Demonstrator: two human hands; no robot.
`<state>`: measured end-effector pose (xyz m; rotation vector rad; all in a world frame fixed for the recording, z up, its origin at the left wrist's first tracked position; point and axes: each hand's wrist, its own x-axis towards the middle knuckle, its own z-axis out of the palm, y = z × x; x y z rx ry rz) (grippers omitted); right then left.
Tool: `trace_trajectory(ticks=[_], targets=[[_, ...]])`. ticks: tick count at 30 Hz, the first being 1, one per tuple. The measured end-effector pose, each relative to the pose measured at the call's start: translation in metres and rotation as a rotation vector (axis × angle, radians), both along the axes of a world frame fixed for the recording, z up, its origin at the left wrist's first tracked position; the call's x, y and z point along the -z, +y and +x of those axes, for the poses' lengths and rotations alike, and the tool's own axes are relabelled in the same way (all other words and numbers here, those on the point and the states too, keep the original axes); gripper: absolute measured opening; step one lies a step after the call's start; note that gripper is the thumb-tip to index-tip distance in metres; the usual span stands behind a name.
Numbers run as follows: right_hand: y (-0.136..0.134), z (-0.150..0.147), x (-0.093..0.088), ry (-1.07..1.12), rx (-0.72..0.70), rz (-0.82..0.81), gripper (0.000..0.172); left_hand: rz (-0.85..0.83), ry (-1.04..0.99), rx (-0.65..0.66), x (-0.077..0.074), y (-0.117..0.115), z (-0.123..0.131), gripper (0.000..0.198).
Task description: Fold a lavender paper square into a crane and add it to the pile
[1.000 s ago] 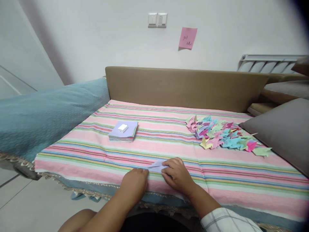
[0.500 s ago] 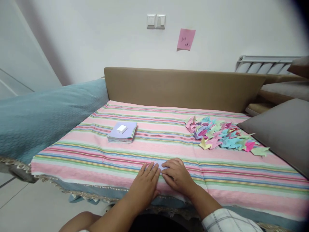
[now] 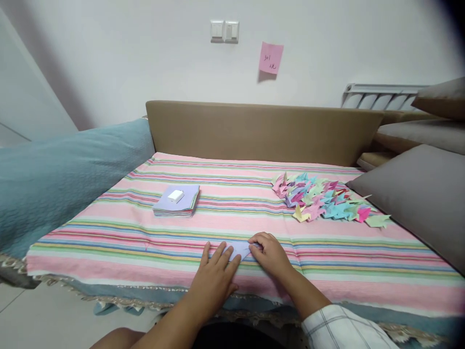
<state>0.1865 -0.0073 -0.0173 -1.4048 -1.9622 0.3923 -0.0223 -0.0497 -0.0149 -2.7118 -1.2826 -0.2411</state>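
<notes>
A folded piece of lavender origami paper (image 3: 240, 249) lies on the striped cloth (image 3: 109, 257) near the front edge. My left hand (image 3: 215, 269) rests flat with its fingers spread, the fingertips pressing on the left side of the paper. At the paper's right end, my right hand (image 3: 269, 253) has its thumb and index finger pinched on the corner. Farther back to the right is a cluster of folded paper cranes (image 3: 323, 198) in many colours. To the left stands a stack of square paper (image 3: 189, 198) with a small white block (image 3: 176, 196) on top.
A brown backrest (image 3: 261, 133) runs along the wall behind the cloth. Grey cushions (image 3: 417, 189) are piled at the right, and a blue covered armrest (image 3: 80, 165) is on the left. A pink note (image 3: 271, 58) hangs beside the light switches (image 3: 224, 31).
My hands have moved slightly apart, baring more of the lavender paper. The right fingers now pinch its right end. The whole view has shifted a little.
</notes>
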Motion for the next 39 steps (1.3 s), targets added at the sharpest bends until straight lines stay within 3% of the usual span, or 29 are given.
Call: trace_trajectory(ticks=[8,18,23,39], targets=[[0.0,0.002,-0.001,-0.051,0.036,-0.056,0.016,-0.01,-0.028,-0.055,-0.007,-0.003,0.011,0.058],[0.005,0.006,0.002,-0.002,0.111,-0.095,0.039,-0.116,0.065,-0.039,0.007,-0.002,0.013,0.08],[0.005,0.003,0.002,-0.007,0.142,-0.147,0.027,-0.137,0.078,-0.04,0.01,-0.004,0.013,0.085],[0.001,-0.006,-0.004,-0.203,0.222,-0.175,0.03,-0.1,0.107,-0.063,0.016,-0.005,0.015,0.089]])
